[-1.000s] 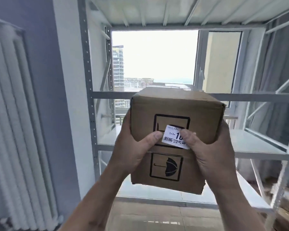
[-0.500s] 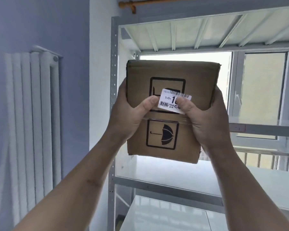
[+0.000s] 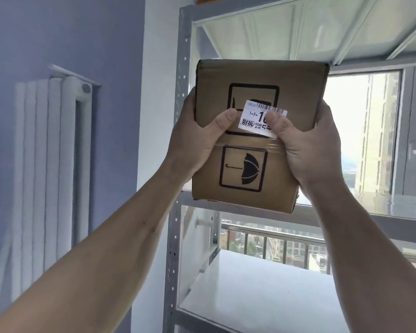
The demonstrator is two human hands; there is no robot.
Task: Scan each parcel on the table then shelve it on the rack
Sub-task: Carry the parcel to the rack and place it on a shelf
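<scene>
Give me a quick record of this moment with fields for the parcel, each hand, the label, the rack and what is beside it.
parcel: brown cardboard box, raised in front of the rack, printed umbrella symbol facing the camera
left hand: grips the box's left side, thumb on its front
right hand: grips the right side, thumb on the label
label: white barcode sticker, partly covered
rack: grey metal shelving, shelf below bare
beside: white radiator on the wall

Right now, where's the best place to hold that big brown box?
Hold the cardboard box by its two upright side faces, one hand from each side, as the left hand and right hand do. Its wide, flat sides suit an opposed grip.
</scene>
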